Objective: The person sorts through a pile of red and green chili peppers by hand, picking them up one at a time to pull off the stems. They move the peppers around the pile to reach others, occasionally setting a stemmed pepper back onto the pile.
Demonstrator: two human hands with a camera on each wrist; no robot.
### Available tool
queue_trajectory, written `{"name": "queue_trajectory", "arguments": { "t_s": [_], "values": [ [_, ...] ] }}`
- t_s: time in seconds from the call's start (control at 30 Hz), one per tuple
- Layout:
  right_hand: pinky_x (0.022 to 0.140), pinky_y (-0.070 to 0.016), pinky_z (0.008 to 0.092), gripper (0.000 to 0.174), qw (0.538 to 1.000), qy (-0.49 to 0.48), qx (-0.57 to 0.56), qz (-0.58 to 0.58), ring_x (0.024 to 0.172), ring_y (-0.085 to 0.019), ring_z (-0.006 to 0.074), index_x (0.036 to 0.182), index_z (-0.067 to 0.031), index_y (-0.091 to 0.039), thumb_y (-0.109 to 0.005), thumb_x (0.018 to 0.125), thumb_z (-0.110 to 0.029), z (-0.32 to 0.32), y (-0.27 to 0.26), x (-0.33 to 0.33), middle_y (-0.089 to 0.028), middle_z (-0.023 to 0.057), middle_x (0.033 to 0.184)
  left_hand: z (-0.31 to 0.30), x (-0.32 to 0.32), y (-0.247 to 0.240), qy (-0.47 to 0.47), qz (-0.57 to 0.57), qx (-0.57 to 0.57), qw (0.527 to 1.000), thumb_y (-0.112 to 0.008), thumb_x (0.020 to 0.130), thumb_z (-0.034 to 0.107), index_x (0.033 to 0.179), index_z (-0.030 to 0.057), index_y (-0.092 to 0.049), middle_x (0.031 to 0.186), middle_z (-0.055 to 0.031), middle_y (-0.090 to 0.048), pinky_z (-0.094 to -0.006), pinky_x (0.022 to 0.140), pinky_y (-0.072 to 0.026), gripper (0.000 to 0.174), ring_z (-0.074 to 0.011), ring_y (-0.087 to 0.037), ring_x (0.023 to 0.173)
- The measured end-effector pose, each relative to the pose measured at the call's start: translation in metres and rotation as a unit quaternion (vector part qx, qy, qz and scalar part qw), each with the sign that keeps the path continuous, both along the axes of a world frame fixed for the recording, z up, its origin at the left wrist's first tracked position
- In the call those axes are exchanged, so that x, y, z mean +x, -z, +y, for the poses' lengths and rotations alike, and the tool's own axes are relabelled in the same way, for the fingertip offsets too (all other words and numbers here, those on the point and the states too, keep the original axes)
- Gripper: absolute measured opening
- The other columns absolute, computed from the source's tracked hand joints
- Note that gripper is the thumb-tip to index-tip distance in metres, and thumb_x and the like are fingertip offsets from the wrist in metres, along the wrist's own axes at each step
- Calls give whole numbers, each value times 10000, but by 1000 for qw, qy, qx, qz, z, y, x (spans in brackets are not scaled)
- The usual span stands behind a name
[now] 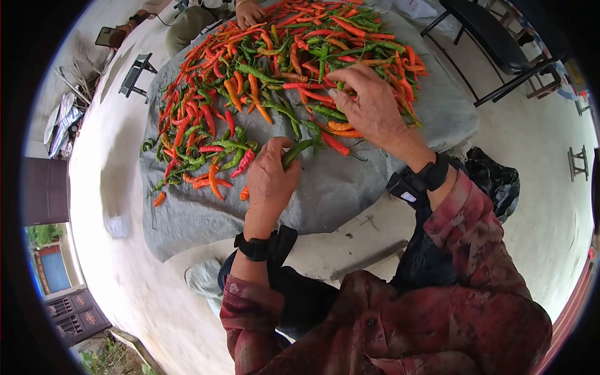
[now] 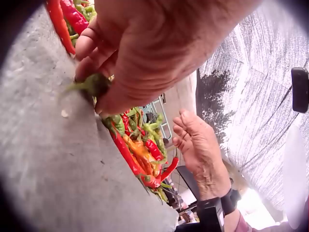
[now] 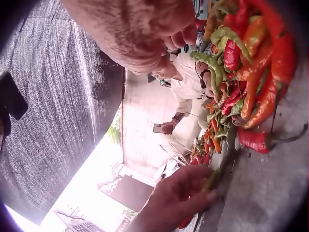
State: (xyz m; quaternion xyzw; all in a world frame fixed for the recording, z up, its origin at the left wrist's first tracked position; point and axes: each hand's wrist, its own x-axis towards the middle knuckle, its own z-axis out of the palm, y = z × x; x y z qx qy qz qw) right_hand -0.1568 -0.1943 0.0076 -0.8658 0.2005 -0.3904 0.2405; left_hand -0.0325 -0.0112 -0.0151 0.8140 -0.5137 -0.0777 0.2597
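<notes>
A wide heap of red, orange and green chili peppers (image 1: 232,94) covers much of a grey cloth (image 1: 325,203). At its near edge my left hand (image 1: 273,175) pinches a green chili pepper (image 1: 299,152) between thumb and fingers; in the left wrist view its stem end (image 2: 95,85) pokes out below the fingertips. My right hand (image 1: 370,106) hovers over the right part of the heap, fingers loosely bent. Seen in the left wrist view, that right hand (image 2: 200,150) has nothing in its fingers. A red chili pepper (image 3: 256,140) with a long stem lies below it in the right wrist view.
Across the heap, another person's hand (image 1: 249,14) reaches onto the peppers; a phone (image 1: 111,37) is held at upper left. A small stool (image 1: 136,75) stands left, a black chair (image 1: 490,40) right. A black plastic bag (image 1: 497,184) sits beside my right leg.
</notes>
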Motion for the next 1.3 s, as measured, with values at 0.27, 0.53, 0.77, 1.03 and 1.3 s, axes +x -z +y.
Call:
{"name": "queue_trajectory", "arguments": {
  "t_s": [0.27, 0.53, 0.77, 1.03, 1.3],
  "values": [
    [849, -481, 394, 296, 967, -211, 17, 139, 959, -588, 296, 1087, -40, -612, -662, 808, -122, 34, 15, 2, -619, 121, 1007, -2, -8, -15, -16, 164, -138, 977, -718, 768, 40, 963, 38, -575, 825, -79, -642, -281, 655, -493, 242, -168, -614, 707],
    [805, -478, 408, 236, 956, -202, 17, 214, 975, -574, 295, 1037, -59, -618, -636, 817, -142, 28, 9, 6, -637, 108, 980, 23, 20, -8, -38, 272, -169, 947, -670, 816, 3, 982, 13, -622, 781, -32, -651, -229, 644, -488, 174, -88, -601, 687],
    [727, -485, 424, 230, 989, -104, 8, 103, 825, -612, 324, 1014, -35, -590, -610, 851, -196, 14, 4, 8, -629, 138, 890, 47, 46, -18, -121, 200, -234, 944, -645, 838, 7, 931, -6, -643, 751, -42, -667, -213, 653, -482, 95, -82, -623, 699],
    [781, -494, 388, 313, 993, 90, -73, -9, 916, -594, 279, 1105, -55, -573, -666, 825, -160, -9, -4, 6, -604, 121, 985, 71, 44, -5, -27, -101, 103, 989, -682, 772, 166, 925, 38, -624, 899, -116, -643, -386, 687, -480, 208, -309, -626, 795],
    [792, -487, 358, 278, 978, -173, -107, 41, 910, -557, 257, 1017, -61, -608, -689, 759, -126, 48, 7, 18, -569, 86, 937, 46, 26, -15, -13, 148, -12, 989, -663, 793, 70, 889, -1, -620, 775, -121, -632, -327, 622, -483, 126, -212, -637, 704]
  ]
}}
